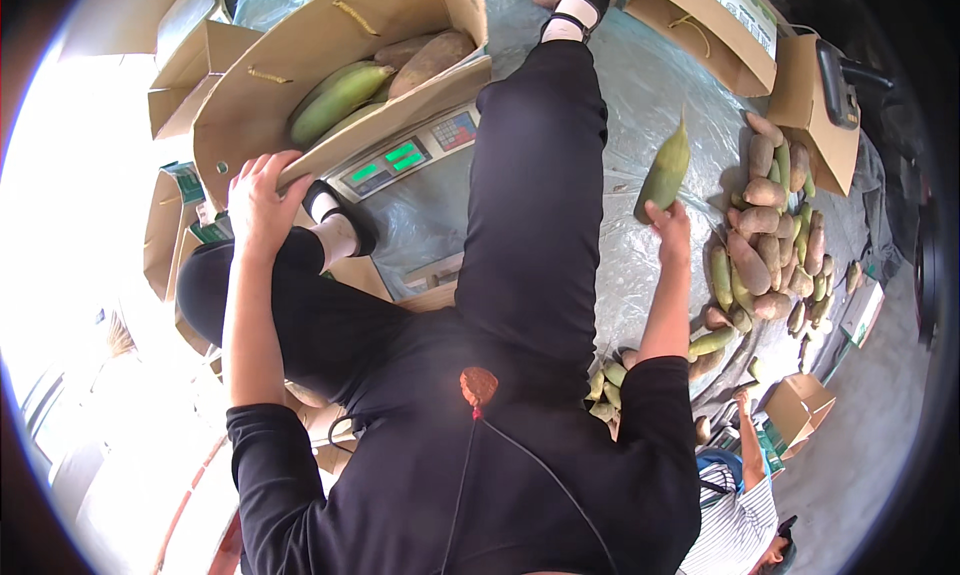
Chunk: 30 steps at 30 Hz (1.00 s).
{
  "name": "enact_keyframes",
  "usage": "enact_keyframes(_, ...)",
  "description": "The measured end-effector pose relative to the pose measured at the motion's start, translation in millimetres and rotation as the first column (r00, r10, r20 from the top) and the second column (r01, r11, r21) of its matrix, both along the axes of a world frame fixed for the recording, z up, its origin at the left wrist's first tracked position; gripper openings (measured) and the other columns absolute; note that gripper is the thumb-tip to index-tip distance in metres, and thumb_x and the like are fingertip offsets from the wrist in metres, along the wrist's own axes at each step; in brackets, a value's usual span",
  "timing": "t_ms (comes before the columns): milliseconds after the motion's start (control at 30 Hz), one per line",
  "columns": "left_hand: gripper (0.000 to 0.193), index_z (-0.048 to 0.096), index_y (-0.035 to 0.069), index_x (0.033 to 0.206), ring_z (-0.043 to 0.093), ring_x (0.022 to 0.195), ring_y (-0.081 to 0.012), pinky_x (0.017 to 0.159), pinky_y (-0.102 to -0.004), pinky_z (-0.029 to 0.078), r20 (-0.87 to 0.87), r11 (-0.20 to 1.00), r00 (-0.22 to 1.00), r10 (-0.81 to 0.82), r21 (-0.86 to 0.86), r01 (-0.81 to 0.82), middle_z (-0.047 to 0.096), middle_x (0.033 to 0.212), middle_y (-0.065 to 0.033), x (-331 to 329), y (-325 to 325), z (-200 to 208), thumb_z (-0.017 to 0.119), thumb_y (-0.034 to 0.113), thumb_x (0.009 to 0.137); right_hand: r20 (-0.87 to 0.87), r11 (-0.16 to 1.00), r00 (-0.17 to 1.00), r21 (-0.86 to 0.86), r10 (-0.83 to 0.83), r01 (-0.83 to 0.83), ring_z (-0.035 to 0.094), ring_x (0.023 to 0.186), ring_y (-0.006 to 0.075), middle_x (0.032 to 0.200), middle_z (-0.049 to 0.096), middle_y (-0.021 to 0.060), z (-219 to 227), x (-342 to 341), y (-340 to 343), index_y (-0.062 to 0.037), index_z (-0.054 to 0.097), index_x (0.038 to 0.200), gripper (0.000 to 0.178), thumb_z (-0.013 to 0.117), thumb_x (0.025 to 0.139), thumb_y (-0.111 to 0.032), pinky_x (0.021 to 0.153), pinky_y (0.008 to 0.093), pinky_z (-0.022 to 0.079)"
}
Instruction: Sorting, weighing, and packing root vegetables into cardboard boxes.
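Note:
My left hand (265, 200) is closed over the near edge of a tan cardboard box (225, 140) with yellow rope handles. Inside that box lie a large green radish (338, 103) and brownish roots (435, 60). Beneath the box, a digital scale (400, 160) shows lit green displays and a keypad. Out to the right, my right hand (670, 227) grips the lower end of another green radish (665, 175), its pointed tip facing away from me. Part of my right fingers is hidden behind the radish.
A pile of brown and green roots (765, 225) lies at the right. Clear plastic sheeting (630, 105) covers the floor. Open cardboard boxes (815, 105) stand at the far right, more at the left. A person in a striped shirt (735, 520) works at the lower right.

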<state>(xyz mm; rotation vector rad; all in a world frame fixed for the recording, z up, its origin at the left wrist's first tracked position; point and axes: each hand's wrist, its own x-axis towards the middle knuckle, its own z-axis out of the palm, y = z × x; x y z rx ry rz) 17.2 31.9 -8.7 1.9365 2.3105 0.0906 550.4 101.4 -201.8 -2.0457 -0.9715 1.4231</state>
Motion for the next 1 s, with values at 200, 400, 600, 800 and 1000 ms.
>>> enact_keyframes(200, 0.029, 0.064, 0.010, 0.098, 0.057, 0.093, -0.0263, 0.082, -0.0394, 0.042, 0.035, 0.999, 0.999, -0.026, 0.029, 0.025, 0.063, 0.092, -0.0073, -6.7, -5.3, -2.5, 0.068, 0.024, 0.073, 0.076, 0.795, 0.909, 0.458, 0.410, -0.398, 0.057, 0.092, 0.0157, 0.101, 0.062, 0.0088, 143.7, -85.2, 95.8, 0.0014, 0.051, 0.119, 0.053, 0.071, 0.070, -0.007, 0.083, 0.0278, 0.045)
enact_keyframes(400, 0.029, 0.064, 0.008, 0.099, 0.057, 0.093, -0.0267, 0.082, -0.0395, 0.041, 0.096, 0.999, 0.995, 0.000, 0.039, -0.003, 0.063, 0.092, -0.0078, -9.7, -11.1, -1.6, 0.068, 0.021, 0.073, 0.386, 0.339, 0.640, 0.608, 0.664, -0.718, 0.055, 0.102, 0.0244, 0.108, 0.058, 0.0144, 268.9, -212.5, 126.9, -0.0003, 0.051, 0.118, 0.053, 0.071, 0.070, -0.011, 0.087, 0.0326, 0.044)
enact_keyframes(600, 0.027, 0.064, 0.007, 0.097, 0.057, 0.094, -0.0267, 0.082, -0.0393, 0.041, 0.147, 0.997, 0.989, -0.016, 0.074, 0.005, 0.063, 0.092, -0.0083, -8.7, -8.7, -1.0, 0.068, 0.021, 0.074, 0.680, -0.055, 0.396, 0.540, 0.617, -0.840, 0.052, 0.102, 0.0351, 0.102, 0.054, 0.0183, 241.7, -311.6, 127.6, -0.0004, 0.050, 0.113, 0.056, 0.073, 0.063, -0.013, 0.088, 0.0404, 0.042)
enact_keyframes(800, 0.027, 0.064, 0.007, 0.098, 0.057, 0.094, -0.0270, 0.082, -0.0391, 0.042, 0.174, 0.997, 0.984, -0.020, 0.072, 0.007, 0.063, 0.092, -0.0085, -13.5, -11.4, -1.6, 0.067, 0.022, 0.075, 0.568, 0.006, 0.462, 0.627, 0.681, -0.779, 0.054, 0.104, 0.0326, 0.109, 0.057, 0.0213, 223.3, -325.3, 130.4, 0.0012, 0.054, 0.113, 0.046, 0.067, 0.072, -0.014, 0.090, 0.0373, 0.043)
enact_keyframes(1000, 0.026, 0.064, 0.007, 0.098, 0.057, 0.094, -0.0271, 0.081, -0.0393, 0.043, 0.195, 0.997, 0.981, 0.005, 0.074, -0.020, 0.062, 0.092, -0.0086, -15.1, -12.1, 0.2, 0.066, 0.021, 0.075, 0.355, 0.421, 0.612, 0.484, 0.707, -0.767, 0.062, 0.085, 0.0249, 0.097, 0.064, 0.0163, 254.3, -273.7, 122.8, 0.0011, 0.057, 0.110, 0.037, 0.064, 0.077, -0.014, 0.076, 0.0333, 0.049)
